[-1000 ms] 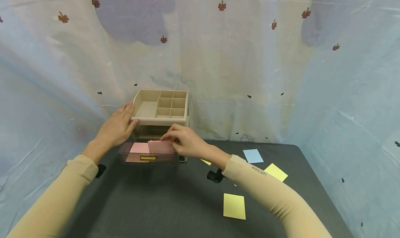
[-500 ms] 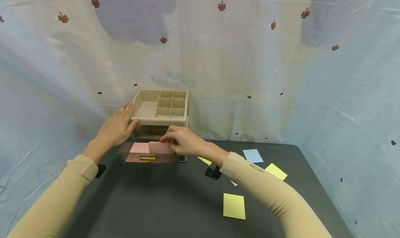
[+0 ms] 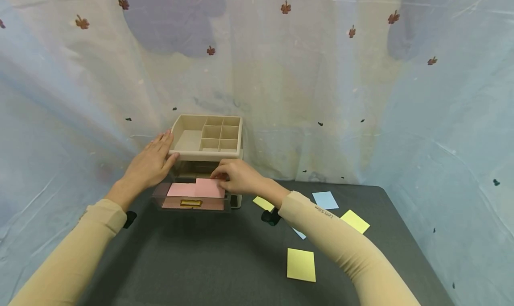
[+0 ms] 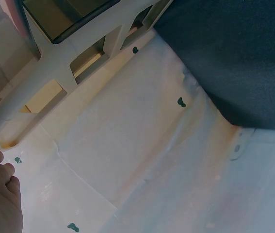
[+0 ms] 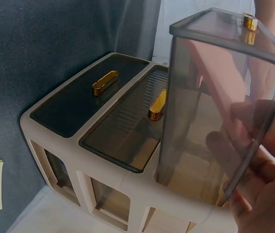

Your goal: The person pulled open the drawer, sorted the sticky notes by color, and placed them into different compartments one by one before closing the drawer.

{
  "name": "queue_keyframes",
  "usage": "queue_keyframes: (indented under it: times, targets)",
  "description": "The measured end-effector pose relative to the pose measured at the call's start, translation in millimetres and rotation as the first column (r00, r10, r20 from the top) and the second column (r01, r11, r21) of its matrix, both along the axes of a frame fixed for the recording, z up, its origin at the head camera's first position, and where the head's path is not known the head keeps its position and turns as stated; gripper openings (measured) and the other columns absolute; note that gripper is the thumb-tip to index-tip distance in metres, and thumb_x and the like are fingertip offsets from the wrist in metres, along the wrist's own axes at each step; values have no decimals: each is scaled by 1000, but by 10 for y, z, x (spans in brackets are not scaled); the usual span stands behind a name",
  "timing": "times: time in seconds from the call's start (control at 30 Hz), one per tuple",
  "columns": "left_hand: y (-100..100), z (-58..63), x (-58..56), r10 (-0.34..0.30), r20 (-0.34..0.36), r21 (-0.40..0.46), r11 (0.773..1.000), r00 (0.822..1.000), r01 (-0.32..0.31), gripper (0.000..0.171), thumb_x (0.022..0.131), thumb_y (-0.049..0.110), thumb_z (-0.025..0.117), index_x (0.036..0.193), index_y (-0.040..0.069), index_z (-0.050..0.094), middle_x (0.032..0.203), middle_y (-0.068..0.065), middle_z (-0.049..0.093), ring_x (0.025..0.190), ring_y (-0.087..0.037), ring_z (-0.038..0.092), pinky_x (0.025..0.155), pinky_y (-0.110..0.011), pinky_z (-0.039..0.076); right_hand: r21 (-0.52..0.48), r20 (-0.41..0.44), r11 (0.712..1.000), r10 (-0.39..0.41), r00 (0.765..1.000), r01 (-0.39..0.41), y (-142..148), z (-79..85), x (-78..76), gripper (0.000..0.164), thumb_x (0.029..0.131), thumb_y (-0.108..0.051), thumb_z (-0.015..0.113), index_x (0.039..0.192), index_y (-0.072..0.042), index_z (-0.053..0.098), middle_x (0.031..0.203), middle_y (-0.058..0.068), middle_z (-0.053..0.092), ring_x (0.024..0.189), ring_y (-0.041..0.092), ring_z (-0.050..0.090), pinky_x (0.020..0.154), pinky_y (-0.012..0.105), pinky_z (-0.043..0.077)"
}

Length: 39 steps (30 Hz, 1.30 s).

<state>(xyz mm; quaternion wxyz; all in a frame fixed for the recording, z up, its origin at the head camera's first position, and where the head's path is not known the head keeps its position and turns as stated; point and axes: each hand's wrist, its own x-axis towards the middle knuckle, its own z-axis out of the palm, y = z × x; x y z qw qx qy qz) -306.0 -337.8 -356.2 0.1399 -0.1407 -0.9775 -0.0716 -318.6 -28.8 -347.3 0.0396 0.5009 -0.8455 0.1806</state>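
In a beige sleeve (image 3: 76, 252) with a black wrist camera (image 3: 129, 219) at its cuff, the left forearm reaches up and forward. The left hand (image 3: 150, 165) grasps nothing: its fingers lie extended against the left side of a beige desktop organizer (image 3: 206, 156), thumb spread toward the front corner. Just right of that hand is the organizer's divided top tray (image 3: 189, 141); below the hand and toward the right juts a pulled-out transparent drawer (image 3: 213, 204) with a gold handle (image 3: 190, 203). Inside, a pink sticky note pad (image 3: 180, 189) lies nearer the left hand; the pink sticky notes (image 3: 206, 188) beside it rise higher, their right edge pinched between the curled fingers and thumb of the right hand (image 3: 242, 176). The drawer's clear wall stands between the right wrist camera and those fingertips; closed drawers (image 5: 122, 126) sit beneath the hand. Right of the right hand, a yellow sticky note (image 3: 263, 203) lies near the wrist, a blue sticky note (image 3: 299, 233) is partly covered by the forearm, and a yellow pad (image 3: 301, 265) lies nearer the person. Farther right are another blue note (image 3: 325, 200) and another yellow note (image 3: 355, 220).
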Motion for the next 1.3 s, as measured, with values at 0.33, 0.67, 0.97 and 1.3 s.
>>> queue_keyframes:
  times: [0.33,0.67,0.97,1.3]
  targets:
    - [-12,-25,-25,-5,-17,-11,1000,1000,5,76,113,48,31,165,-3,8,173,-22,6,157,-47,12,127,-62,15,121,-14,991,-56,998,57,-66,42,-16,22,102,-15,67,121,-13,78,107,2,70,89,13,63,75,23,52]
    - [-11,-14,-24,0,-12,-10,1000,1000,0,77,113,48,31,165,-3,7,173,-22,5,158,-46,10,127,-63,15,295,-86,952,-58,995,81,-117,69,-14,28,108,-30,58,129,-20,75,108,-4,71,92,10,62,100,33,46]
    - [8,-5,-21,-2,-11,-3,1000,1000,2,76,113,48,31,165,-3,7,173,-22,5,157,-46,11,127,-62,13,379,-71,920,-79,994,100,-138,62,-14,34,110,-28,50,137,-24,71,135,-6,70,124,10,62,118,38,34]
    - [12,4,-2,-2,-8,-9,1000,1000,2,76,113,48,31,165,-3,7,173,-23,5,157,-46,10,127,-62,14,315,-56,946,-63,996,77,-100,59,11,33,110,-29,52,136,-21,71,133,-5,71,122,12,64,119,40,34]
